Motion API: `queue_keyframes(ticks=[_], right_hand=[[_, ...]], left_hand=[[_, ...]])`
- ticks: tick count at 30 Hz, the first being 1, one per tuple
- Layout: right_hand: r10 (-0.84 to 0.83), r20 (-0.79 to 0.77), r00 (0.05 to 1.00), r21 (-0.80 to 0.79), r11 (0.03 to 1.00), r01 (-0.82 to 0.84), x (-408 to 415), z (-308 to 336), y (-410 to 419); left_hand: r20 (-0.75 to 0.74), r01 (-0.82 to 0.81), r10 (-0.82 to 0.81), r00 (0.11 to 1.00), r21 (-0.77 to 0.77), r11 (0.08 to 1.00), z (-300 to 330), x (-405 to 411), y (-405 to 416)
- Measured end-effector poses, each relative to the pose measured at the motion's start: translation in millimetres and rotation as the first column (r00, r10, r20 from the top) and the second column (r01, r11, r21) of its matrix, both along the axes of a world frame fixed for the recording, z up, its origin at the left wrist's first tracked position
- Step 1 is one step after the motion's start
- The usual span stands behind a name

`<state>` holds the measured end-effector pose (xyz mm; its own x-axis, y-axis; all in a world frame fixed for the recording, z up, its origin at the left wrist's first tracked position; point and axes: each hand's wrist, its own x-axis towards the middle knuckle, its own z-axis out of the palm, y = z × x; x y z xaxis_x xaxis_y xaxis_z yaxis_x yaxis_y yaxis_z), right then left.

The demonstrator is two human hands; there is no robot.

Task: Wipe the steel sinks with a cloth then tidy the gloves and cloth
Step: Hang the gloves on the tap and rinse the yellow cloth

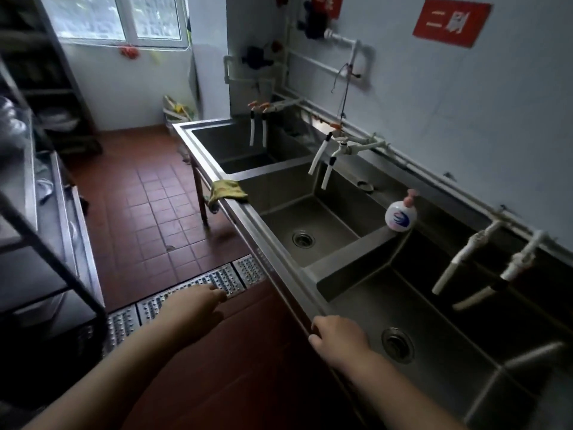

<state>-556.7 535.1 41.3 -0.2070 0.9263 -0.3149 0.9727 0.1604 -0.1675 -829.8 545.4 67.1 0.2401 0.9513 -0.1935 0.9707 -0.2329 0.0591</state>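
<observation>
Three sinks: a steel bench [280, 276] carries three square basins in a row; the middle sink [310, 225] serves as the landmark here, smooth dull steel with a round ribbed drain at its floor.
Cloth: a yellow-green cloth [228, 190] hangs crumpled over the front rim at the far-left corner of the middle sink, soft and limp, likely draped there to be in reach; nothing touches it.
Right hand: the right hand [338, 338] rests on the front rim of the near sink [434, 336], this side of the middle sink, fingers curled over the edge and gripping it, probably for balance.
Left hand: the left hand [193, 305] hangs in the air over the floor, in front of the bench and well short of the cloth, fingers loosely bent and holding nothing.
Soap: a round white soap bottle [401, 214] with a pink pump stands on the divider at the near-right corner of the middle sink.
Taps: white plastic spouts [322, 159] slant down over the back of the middle sink.
Floor: red-brown tiles and a studded metal drain grate [217, 279] lie in front of it.
Gloves: none that I can make out.
Stage: wiping looks not yet begun; the cloth wants fetching first.
</observation>
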Motion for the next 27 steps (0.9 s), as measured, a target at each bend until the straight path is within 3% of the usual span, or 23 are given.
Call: queue_keyframes(ticks=[18, 27], right_hand=[[0.006, -0.124, 0.992, 0.017, 1.000, -0.004, -70.9, -16.6, 305.1], [-0.128, -0.130, 0.983, -0.038, 0.992, 0.124, -116.9, -35.8, 407.4]], left_hand=[[0.083, -0.161, 0.170, 0.982, -0.110, 0.981, -35.0, -55.4, 258.1], [0.152, -0.096, 0.120, 0.981, -0.157, 0.983, -73.9, -98.1, 395.5]])
